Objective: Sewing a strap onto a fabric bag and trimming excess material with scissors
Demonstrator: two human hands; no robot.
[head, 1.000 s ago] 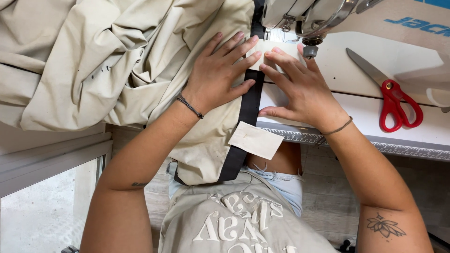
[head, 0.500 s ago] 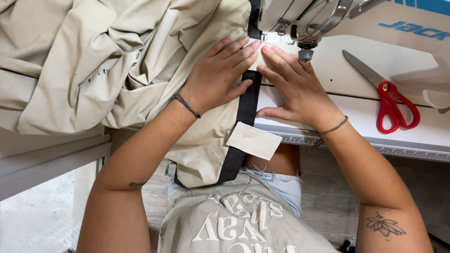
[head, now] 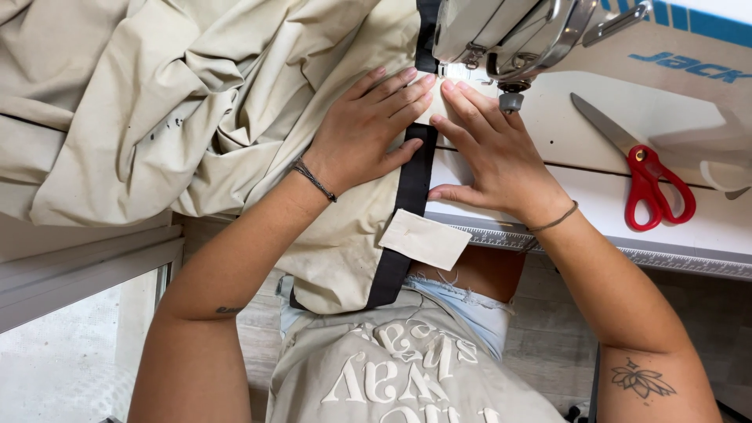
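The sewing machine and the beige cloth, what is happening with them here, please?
A person sits at a sewing machine. Both hands lie flat, palms down, on beige fabric with a black strap along it. The left hand presses the fabric beside the strap; the right hand has its fingertips by the presser foot. Red-handled scissors lie on the table to the right.

Beige cloth (head: 157,117): matt woven, creased, faintly soiled. Black strap (head: 407,196): matt webbing, probably nylon. Sewing machine (head: 501,31): glossy metal head. Scissors (head: 638,160): bare steel blades, glossy red plastic handles. Table (head: 595,188): smooth white, semi-gloss.
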